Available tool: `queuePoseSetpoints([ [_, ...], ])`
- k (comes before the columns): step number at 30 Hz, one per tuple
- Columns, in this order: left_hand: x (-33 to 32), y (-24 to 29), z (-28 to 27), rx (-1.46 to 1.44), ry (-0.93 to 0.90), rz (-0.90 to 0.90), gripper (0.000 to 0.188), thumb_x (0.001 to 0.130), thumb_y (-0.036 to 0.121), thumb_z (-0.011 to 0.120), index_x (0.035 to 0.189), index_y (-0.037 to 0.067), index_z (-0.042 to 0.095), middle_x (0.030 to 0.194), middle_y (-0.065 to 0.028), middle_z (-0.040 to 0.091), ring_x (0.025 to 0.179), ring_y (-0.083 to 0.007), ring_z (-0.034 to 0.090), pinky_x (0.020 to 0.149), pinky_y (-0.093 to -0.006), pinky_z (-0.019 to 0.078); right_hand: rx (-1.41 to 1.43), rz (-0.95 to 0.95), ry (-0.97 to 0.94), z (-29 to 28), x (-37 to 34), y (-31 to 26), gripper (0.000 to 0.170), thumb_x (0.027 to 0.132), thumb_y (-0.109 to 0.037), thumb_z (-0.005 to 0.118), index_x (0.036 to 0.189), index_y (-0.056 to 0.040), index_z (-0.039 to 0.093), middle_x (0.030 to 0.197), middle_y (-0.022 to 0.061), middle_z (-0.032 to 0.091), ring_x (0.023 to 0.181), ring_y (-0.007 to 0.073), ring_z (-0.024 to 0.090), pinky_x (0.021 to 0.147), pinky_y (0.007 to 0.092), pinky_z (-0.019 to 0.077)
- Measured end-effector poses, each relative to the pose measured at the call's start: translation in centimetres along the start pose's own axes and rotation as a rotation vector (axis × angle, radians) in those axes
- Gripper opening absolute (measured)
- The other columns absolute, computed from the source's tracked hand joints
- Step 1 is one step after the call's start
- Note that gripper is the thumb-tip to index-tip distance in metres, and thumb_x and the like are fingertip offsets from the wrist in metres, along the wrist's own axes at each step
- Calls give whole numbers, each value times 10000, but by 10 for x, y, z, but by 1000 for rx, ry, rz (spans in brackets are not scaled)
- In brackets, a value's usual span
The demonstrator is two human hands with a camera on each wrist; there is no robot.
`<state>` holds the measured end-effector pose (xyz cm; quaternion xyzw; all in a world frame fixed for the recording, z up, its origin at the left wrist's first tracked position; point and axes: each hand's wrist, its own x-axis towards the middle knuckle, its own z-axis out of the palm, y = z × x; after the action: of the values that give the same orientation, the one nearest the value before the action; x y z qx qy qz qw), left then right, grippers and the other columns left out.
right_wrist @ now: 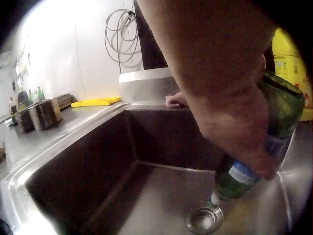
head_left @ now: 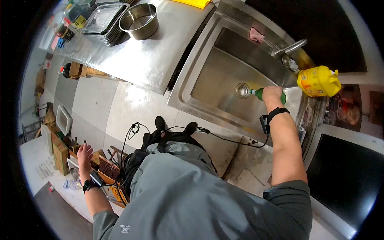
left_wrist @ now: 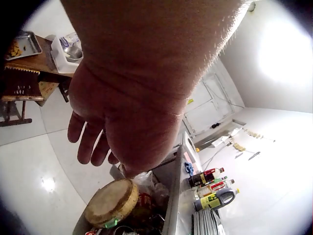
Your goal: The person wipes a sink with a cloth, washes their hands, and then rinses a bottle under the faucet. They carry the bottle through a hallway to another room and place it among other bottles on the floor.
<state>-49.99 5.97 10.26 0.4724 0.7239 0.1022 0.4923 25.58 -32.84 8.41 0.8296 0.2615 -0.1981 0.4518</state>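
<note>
Right hand (head_left: 273,93): gripping neck-down green bottle (right_wrist: 242,175)
Drain (right_wrist: 204,220): just below right hand
Left hand (head_left: 85,158): relaxed, fingers loosely extended

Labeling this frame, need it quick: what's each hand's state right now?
Left hand: open, holding nothing.
Right hand: closed around a green bottle, neck angled down at the sink drain.

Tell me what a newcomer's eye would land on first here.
It would probably fall first on the bright yellow plastic jug at the right end of the stainless-steel sink. Next comes the green see-through bottle, tilted neck-down in the person's right hand, its mouth close to the round metal drain. The shiny round metal pot on the metal counter left of the sink also stands out.
</note>
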Motion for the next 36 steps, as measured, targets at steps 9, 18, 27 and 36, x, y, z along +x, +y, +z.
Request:
queuePoseSetpoints([
  [9, -5, -2, 7, -32, 31, 16, 445, 926, 349, 525, 1233, 29, 507, 1144, -91, 598, 960, -201, 600, 765, -311, 445, 256, -29, 226, 27, -6, 4, 242, 872, -173, 489, 975, -92, 693, 1033, 137, 674, 951, 281, 653, 761, 398, 508],
  [18, -38, 28, -4, 84, 204, 62, 359, 878, 249, 562, 1059, -57, 609, 884, -95, 646, 753, -179, 633, 629, -305, 468, 877, 194, -59, 73, 14, 10, 651, 503, -409, 842, 958, 26, 676, 1046, 219, 651, 989, 325, 629, 837, 405, 506],
  [27, 37, 15, -54, 19, 187, 117, 393, 845, 259, 584, 1074, -59, 612, 930, -146, 672, 780, -201, 658, 715, -336, 515, 1743, 360, 184, 78, -66, -16, 522, 707, -401, 708, 1051, -25, 596, 1059, 150, 592, 923, 261, 551, 786, 410, 463],
  [36, 134, 25, -186, -196, 165, 173, 358, 861, 250, 578, 1071, -37, 613, 916, -104, 662, 818, -166, 636, 716, -315, 485, 2265, 468, 757, -206, -281, -223, 542, 791, -419, 652, 1148, -20, 560, 1137, 175, 571, 976, 285, 563, 799, 415, 472],
])
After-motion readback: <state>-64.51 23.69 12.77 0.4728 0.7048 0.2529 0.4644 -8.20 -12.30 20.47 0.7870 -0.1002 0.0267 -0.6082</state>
